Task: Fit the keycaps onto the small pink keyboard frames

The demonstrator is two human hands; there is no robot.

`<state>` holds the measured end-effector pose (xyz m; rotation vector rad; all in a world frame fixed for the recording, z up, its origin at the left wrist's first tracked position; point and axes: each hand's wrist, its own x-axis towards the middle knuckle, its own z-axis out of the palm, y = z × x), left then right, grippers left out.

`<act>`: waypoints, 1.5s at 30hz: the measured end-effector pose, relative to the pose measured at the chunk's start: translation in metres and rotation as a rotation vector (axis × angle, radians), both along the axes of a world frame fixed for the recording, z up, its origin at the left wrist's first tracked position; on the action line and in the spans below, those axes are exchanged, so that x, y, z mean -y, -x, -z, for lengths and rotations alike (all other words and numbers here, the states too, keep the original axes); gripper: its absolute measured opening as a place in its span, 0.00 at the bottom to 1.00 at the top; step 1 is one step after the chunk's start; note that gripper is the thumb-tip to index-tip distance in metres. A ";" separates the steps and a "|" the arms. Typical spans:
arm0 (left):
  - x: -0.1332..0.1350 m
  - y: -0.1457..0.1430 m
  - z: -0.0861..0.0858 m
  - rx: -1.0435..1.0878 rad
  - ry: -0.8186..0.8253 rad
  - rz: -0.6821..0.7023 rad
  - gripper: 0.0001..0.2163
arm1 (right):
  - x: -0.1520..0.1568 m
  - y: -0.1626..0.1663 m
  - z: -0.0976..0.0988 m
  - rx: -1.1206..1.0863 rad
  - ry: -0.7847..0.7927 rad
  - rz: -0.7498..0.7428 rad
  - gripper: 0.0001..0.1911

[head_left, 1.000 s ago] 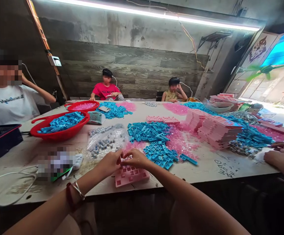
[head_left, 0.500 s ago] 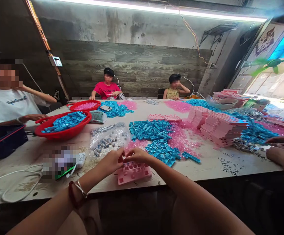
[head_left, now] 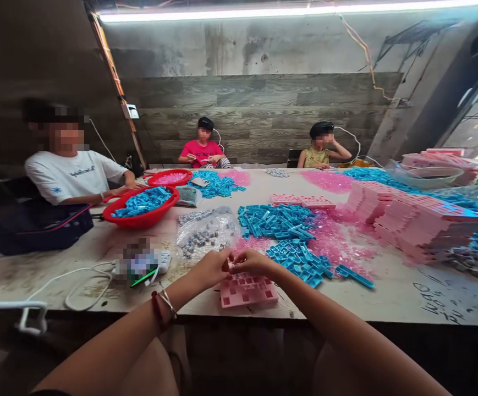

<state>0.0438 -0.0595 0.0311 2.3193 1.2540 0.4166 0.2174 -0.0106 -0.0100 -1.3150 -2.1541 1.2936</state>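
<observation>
At the table's (head_left: 387, 289) near edge, both hands meet over a pink tray (head_left: 249, 292). The left hand (head_left: 209, 269) and right hand (head_left: 256, 263) have their fingertips pinched together on a small piece that the fingers hide. The tray lies flat under them. Most of its cells look open, so I'd judge it barely begun. Just beyond lie loose blue pieces (head_left: 294, 254) and a bag (head_left: 205, 235) of grey bits. Farther left, a red basin (head_left: 142, 222) holds blue pieces and a second basin (head_left: 168, 183) holds pink ones. To the right, stacked trays (head_left: 420, 223) look finished.
</observation>
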 end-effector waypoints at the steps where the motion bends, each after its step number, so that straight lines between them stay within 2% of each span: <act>1: -0.001 0.000 0.001 -0.013 -0.014 0.007 0.13 | 0.000 0.000 0.001 -0.003 -0.010 -0.005 0.13; 13: -0.003 -0.003 0.001 -0.106 -0.068 0.061 0.12 | -0.003 0.001 0.005 -0.080 0.020 -0.039 0.10; 19: -0.003 -0.004 -0.004 -0.136 -0.085 0.082 0.13 | 0.002 -0.002 -0.003 -0.113 0.084 -0.014 0.11; 25: -0.003 -0.009 -0.005 -0.172 -0.151 0.104 0.11 | 0.004 -0.001 -0.011 -0.092 0.078 -0.023 0.11; 30: -0.004 -0.011 -0.005 -0.156 -0.123 0.176 0.13 | 0.000 0.001 -0.007 -0.027 0.072 0.015 0.09; 36: -0.002 -0.016 -0.003 -0.183 -0.140 0.106 0.14 | -0.007 0.002 0.001 -0.029 0.063 -0.034 0.07; 45: -0.010 -0.015 0.000 -0.270 -0.160 0.125 0.14 | -0.011 0.010 0.000 0.007 0.037 -0.046 0.06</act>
